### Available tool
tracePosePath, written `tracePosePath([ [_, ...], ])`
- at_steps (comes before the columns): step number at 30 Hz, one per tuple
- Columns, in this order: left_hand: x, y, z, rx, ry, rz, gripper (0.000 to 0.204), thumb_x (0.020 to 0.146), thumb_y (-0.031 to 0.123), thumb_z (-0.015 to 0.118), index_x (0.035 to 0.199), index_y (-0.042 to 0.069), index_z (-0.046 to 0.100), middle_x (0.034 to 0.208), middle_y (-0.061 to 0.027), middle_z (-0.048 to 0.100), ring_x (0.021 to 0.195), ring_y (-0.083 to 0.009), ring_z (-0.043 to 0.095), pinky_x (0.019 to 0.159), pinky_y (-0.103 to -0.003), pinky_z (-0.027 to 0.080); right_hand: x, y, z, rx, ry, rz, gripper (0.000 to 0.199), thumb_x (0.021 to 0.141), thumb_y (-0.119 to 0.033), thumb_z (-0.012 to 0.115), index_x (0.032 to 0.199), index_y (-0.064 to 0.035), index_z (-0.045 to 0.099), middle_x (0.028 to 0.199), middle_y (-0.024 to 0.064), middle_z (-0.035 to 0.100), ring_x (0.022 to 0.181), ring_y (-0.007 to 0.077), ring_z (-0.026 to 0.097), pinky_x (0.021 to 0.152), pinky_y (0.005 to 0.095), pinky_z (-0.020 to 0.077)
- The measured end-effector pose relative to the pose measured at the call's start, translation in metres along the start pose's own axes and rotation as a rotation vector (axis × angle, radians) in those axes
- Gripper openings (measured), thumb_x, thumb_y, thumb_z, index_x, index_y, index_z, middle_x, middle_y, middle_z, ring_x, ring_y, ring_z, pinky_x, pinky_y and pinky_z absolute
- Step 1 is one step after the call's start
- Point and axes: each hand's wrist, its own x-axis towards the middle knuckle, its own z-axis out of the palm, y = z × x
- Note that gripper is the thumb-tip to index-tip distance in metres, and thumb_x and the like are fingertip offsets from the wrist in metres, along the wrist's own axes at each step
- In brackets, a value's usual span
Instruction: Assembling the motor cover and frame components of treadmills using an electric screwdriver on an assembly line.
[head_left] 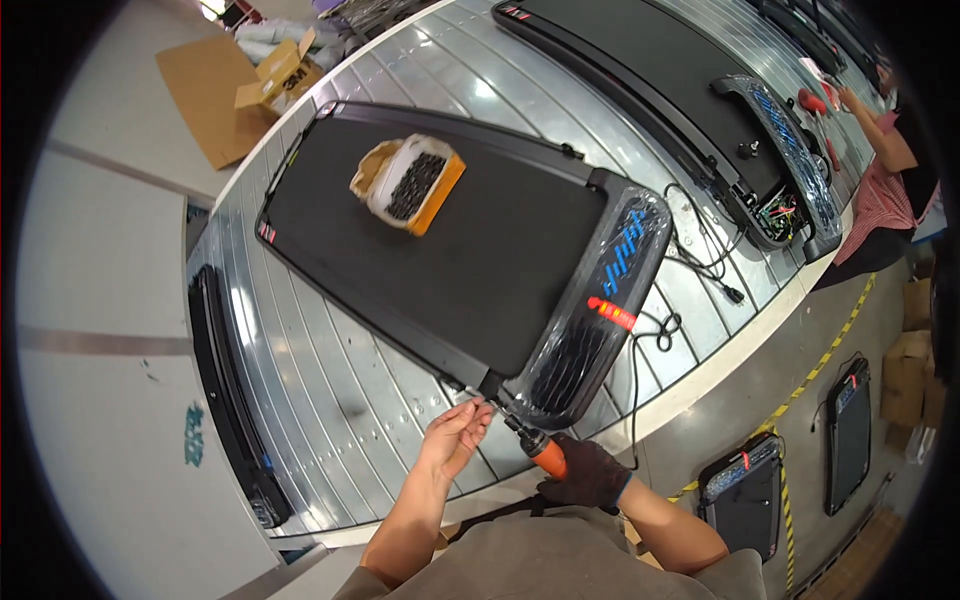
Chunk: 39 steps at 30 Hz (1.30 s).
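My right hand (588, 474), in a dark glove, is closed around an orange and black power screwdriver (544, 455). Its tip points at the near corner of a flat black treadmill (480, 270), by the end cover. My bare left hand (457, 435) is beside that tip, thumb and fingertips pinched together at the treadmill's edge; whatever they hold is too small to make out. Plastic film wraps the treadmill's end cover (575, 350), which bears blue stripes and a red tag (612, 313). On the deck lies an open box of black screws (418, 185), its side orange.
The treadmill lies on a slatted metal conveyor (330, 420). A second treadmill (640, 80) stands beyond, its electronics (778, 215) exposed, near a co-worker's arm (880, 135). Black cables (700, 262) trail between them. A long black part (228, 390) lies at left; more treadmills (742, 490) stand on the floor.
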Motion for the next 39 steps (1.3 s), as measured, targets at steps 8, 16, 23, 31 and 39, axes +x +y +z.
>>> tracePosePath([
  [8, 0.019, -0.057, 0.033, -0.193, -0.231, -0.124, 0.023, 0.103, 0.023, 0.067, 0.112, 0.001, 0.066, 0.101, -0.0089, 0.07, 0.08, -0.0126, 0.062, 0.07, -0.025, 0.051, -0.03, -0.006, -0.011, -0.262, 0.053, 0.179, 0.065, 0.078, -0.043, 0.077, 0.124, -0.0029, 0.055, 0.096, 0.0269, 0.072, 0.095, 0.0465, 0.07, 0.084, 0.0524, 0.0558],
  [16, 0.032, -0.075, 0.05, -0.171, -0.342, -0.093, 0.024, 0.102, 0.024, 0.068, 0.108, 0.001, 0.068, 0.098, -0.0089, 0.071, 0.081, -0.0139, 0.064, 0.072, -0.025, 0.053, -0.045, 0.012, -0.007, -0.327, 0.169, 0.177, 0.058, 0.078, -0.037, 0.075, 0.119, -0.002, 0.055, 0.096, 0.026, 0.07, 0.094, 0.0469, 0.069, 0.083, 0.0532, 0.0552],
  [23, 0.041, -0.059, 0.05, -0.029, -0.423, -0.044, 0.025, 0.103, 0.022, 0.066, 0.11, -0.002, 0.069, 0.1, -0.0112, 0.073, 0.082, -0.0163, 0.067, 0.074, -0.027, 0.054, -0.044, -0.002, 0.001, -0.286, 0.24, 0.212, 0.058, 0.077, -0.036, 0.074, 0.121, -0.0026, 0.056, 0.096, 0.026, 0.07, 0.095, 0.0476, 0.069, 0.084, 0.0535, 0.0556],
  [31, 0.06, -0.005, 0.08, 0.533, -0.612, 0.019, 0.021, 0.102, 0.021, 0.066, 0.111, 0.002, 0.073, 0.098, -0.0041, 0.074, 0.084, -0.0099, 0.064, 0.075, -0.027, 0.048, -0.022, 0.012, 0.03, -0.045, 0.456, 0.197, 0.056, 0.074, -0.027, 0.079, 0.12, -0.003, 0.056, 0.101, 0.0259, 0.07, 0.099, 0.0465, 0.068, 0.082, 0.0508, 0.0559],
  [39, 0.081, 0.005, 0.157, 0.492, -0.448, -0.042, 0.024, 0.102, 0.03, 0.068, 0.109, 0.007, 0.074, 0.098, 0.0001, 0.074, 0.084, -0.0087, 0.061, 0.078, -0.026, 0.043, 0.08, -0.037, 0.088, 0.759, 0.931, 0.116, 0.039, 0.078, -0.016, 0.081, 0.105, -0.0048, 0.056, 0.079, 0.0064, 0.063, 0.065, 0.0162, 0.062, 0.059, 0.0351, 0.0532],
])
